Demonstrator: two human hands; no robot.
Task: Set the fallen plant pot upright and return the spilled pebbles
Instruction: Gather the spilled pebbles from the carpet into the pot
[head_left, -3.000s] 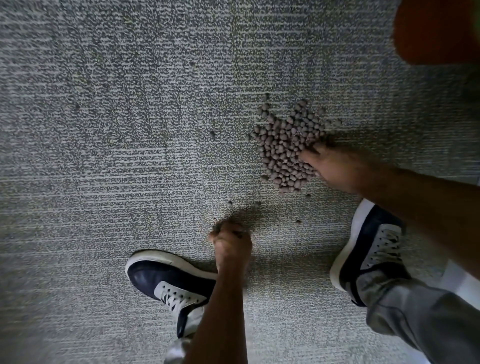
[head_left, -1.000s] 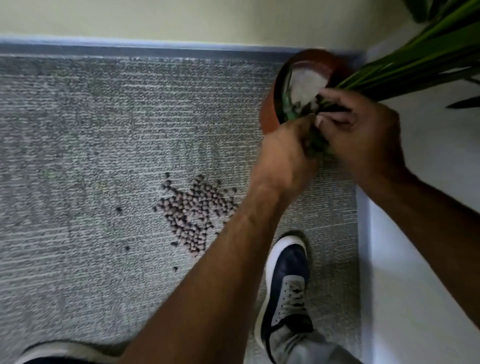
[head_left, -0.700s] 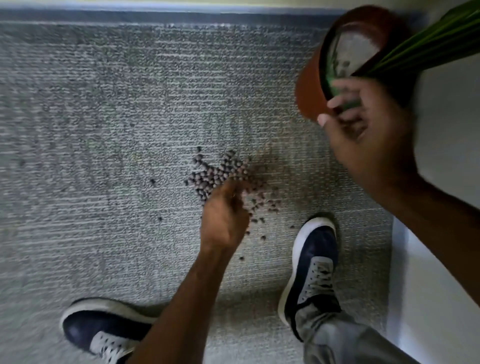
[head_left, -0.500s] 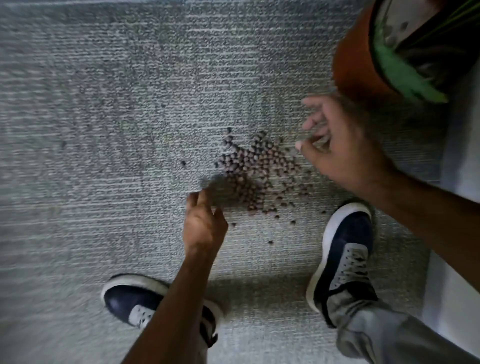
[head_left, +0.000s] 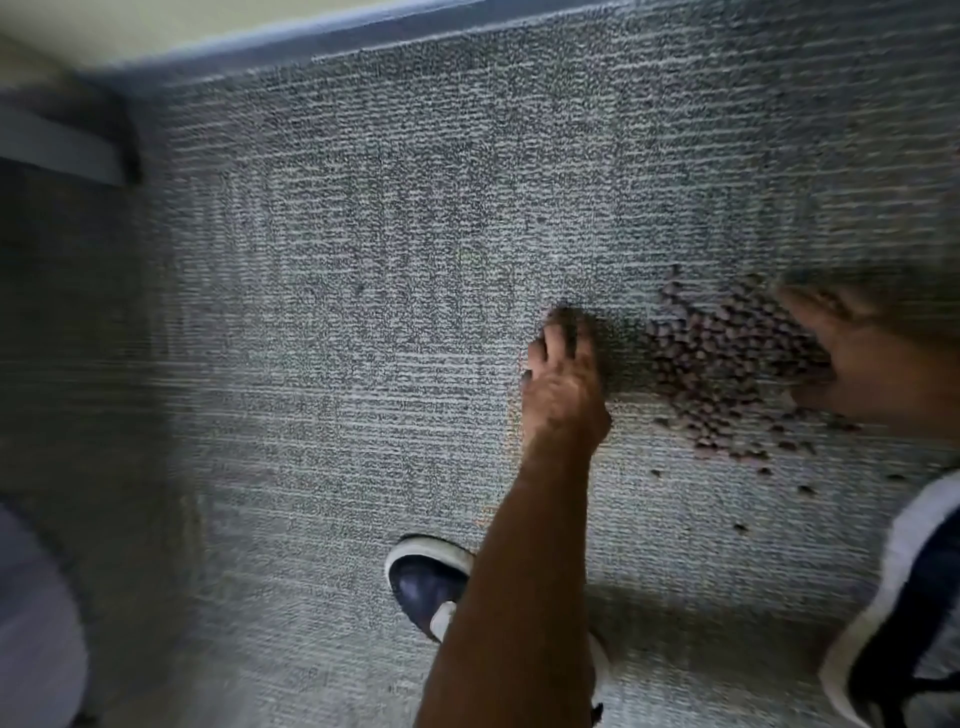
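Note:
A patch of small brown pebbles (head_left: 727, 364) lies on the grey carpet (head_left: 415, 260) at the right of the blurred head view, with a few strays below it. My left hand (head_left: 563, 384) rests on the carpet just left of the patch, fingers together and pointing away. My right hand (head_left: 862, 358) is flat at the patch's right edge, fingers spread, partly cut off by the frame. Neither hand visibly holds pebbles. The plant pot is out of view.
My two dark blue shoes with white soles stand on the carpet, one (head_left: 431, 587) under my left forearm, one (head_left: 904, 613) at the right edge. A pale wall with a blue skirting (head_left: 311, 41) runs along the top. A dark blurred object (head_left: 67, 145) sits top left.
The view has swung left, so the orange pot and plant have dropped out of frame. Both hands came down from the pot to the carpet, one on each side of the pebbles.

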